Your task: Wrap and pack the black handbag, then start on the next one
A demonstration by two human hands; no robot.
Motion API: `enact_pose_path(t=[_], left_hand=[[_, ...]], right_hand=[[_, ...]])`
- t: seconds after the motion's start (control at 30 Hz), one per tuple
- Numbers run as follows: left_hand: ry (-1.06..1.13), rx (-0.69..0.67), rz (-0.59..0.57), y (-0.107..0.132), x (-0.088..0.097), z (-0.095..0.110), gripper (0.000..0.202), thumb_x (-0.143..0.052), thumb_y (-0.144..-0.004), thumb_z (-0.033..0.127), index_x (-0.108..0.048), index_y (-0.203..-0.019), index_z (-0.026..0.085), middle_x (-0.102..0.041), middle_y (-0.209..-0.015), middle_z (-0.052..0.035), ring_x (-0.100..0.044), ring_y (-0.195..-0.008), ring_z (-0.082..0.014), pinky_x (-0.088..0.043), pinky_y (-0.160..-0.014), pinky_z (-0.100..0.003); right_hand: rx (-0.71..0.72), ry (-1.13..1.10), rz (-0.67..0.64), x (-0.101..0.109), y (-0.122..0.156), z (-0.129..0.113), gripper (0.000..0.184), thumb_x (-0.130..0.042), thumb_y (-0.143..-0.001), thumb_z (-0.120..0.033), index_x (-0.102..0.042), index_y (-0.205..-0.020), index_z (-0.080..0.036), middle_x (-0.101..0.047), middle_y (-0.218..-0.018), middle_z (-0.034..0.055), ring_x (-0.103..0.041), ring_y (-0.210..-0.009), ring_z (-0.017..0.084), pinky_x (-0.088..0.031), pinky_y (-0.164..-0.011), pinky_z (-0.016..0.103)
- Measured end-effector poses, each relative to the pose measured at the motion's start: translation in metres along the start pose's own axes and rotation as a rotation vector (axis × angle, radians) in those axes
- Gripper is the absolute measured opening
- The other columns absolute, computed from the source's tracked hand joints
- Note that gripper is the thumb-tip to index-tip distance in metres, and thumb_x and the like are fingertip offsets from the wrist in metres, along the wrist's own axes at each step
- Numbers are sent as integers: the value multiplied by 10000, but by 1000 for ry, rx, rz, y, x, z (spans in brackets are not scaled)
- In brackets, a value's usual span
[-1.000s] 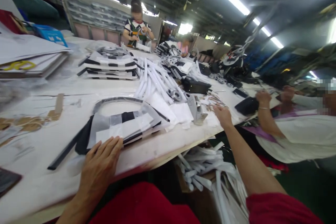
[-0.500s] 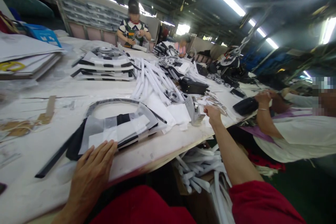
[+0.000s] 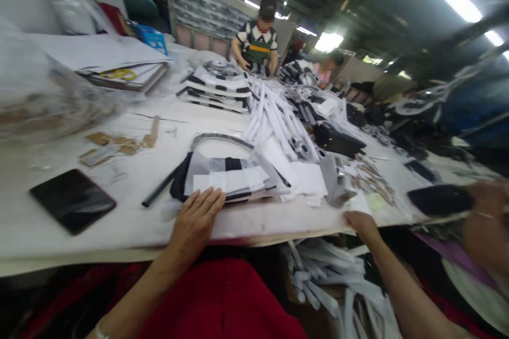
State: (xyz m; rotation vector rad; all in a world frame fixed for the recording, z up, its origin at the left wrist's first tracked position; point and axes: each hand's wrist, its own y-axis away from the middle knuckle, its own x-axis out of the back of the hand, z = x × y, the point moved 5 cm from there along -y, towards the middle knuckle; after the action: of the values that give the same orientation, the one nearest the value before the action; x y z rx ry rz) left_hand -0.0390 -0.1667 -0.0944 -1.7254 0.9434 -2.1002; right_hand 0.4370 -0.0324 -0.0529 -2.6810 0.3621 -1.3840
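Observation:
A handbag in pale wrapping (image 3: 234, 165), with black parts showing and a wrapped, arched handle, lies flat on the table. White paper (image 3: 238, 179) lies across its front. My left hand (image 3: 199, 217) rests on the bag's near left corner, fingers stretched out flat over the paper's edge. A loose dark strap end (image 3: 161, 190) sticks out to the left of the bag. At the table's front edge, my right hand (image 3: 361, 225) has its fingers drawn together; blur hides whatever they may hold. Just beyond it stands a grey tape dispenser (image 3: 337, 180).
A black tablet (image 3: 72, 200) lies at left, near brown tags (image 3: 119, 145). Wrapped bags (image 3: 217, 87) are stacked behind, beside white tubes (image 3: 274, 122). More white tubes (image 3: 318, 275) fill a box under the table. Co-workers sit across and at right, one near a black pouch (image 3: 439, 199).
My view has swung left, bringing the tablet into sight. My right hand has come away from the tape dispenser toward the table's front edge. My left hand stays on the bag.

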Motion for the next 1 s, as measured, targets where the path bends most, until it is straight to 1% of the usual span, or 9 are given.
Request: enact_pose_path(t=[0.07, 0.13, 0.2, 0.37, 0.47, 0.63, 0.73, 0.9, 1.0], left_hand=[[27, 29, -46, 1, -1, 1, 453, -417, -933, 87, -555, -1346, 208, -579, -1402, -41, -512, -1308, -208, -302, -1144, -401], [40, 57, -80, 1, -2, 1, 463, -418, -934, 89, -538, -1363, 213, -559, -1423, -32, -483, -1332, -199, -294, -1154, -396], [43, 84, -107, 2, -2, 0, 466, -427, -936, 101, -520, -1379, 211, -548, -1434, -30, -462, -1346, -199, -290, -1161, -396], [41, 87, -159, 4, -2, 2, 483, -442, -933, 117, -490, -1402, 220, -524, -1457, -32, -432, -1368, -188, -296, -1165, -384], [43, 81, -156, 4, -1, 2, 475, -446, -936, 128, -490, -1400, 221, -523, -1456, -34, -418, -1379, -187, -276, -1180, -388], [50, 102, -158, 3, -1, 1, 456, -438, -945, 141, -503, -1389, 222, -541, -1438, -34, -429, -1367, -193, -278, -1178, -386], [58, 114, -164, 4, -4, 0, 463, -436, -948, 151, -491, -1402, 225, -531, -1448, -25, -424, -1369, -196, -274, -1180, -388], [58, 111, -154, 5, -6, -1, 468, -427, -948, 157, -484, -1409, 218, -527, -1454, -24, -422, -1370, -192, -259, -1188, -383], [51, 114, -158, 4, -4, 0, 470, -419, -948, 151, -483, -1410, 211, -534, -1446, -32, -436, -1358, -191, -270, -1181, -381]], right_hand=[[-36, 30, -148, 2, 0, -15, 348, -647, -750, -461, -588, -505, -221, -523, -435, 28, -515, -436, 211, -462, -492, 379], [-66, 56, -383, -11, -1, -51, 332, -629, -700, -515, -628, -539, -224, -594, -514, 41, -572, -528, 235, -481, -550, 378], [84, 45, -540, -31, 2, -117, 354, -632, -732, -545, -650, -614, -212, -648, -650, 34, -602, -672, 214, -485, -653, 331], [461, -44, -1108, -114, 33, -303, 336, -642, -791, -505, -686, -768, -173, -624, -675, -2, -535, -632, 134, -417, -606, 248], [726, 76, -1340, -164, 46, -370, 327, -669, -774, -498, -683, -765, -171, -610, -662, -20, -517, -626, 121, -385, -578, 231], [1046, 661, -1295, -239, 39, -411, 191, -730, -693, -365, -730, -769, -190, -650, -645, -13, -580, -630, 148, -370, -573, 249], [1177, 947, -1212, -269, 41, -419, 281, -795, -634, -397, -762, -829, -197, -718, -760, 35, -652, -736, 212, -403, -629, 280], [1493, 1018, -913, -287, 39, -423, 490, -784, -655, -616, -756, -834, -160, -739, -852, 115, -673, -890, 299, -421, -808, 383], [1466, 932, -790, -282, 11, -418, 559, -770, -639, -684, -738, -886, -183, -740, -914, 107, -656, -931, 298, -419, -844, 398]])
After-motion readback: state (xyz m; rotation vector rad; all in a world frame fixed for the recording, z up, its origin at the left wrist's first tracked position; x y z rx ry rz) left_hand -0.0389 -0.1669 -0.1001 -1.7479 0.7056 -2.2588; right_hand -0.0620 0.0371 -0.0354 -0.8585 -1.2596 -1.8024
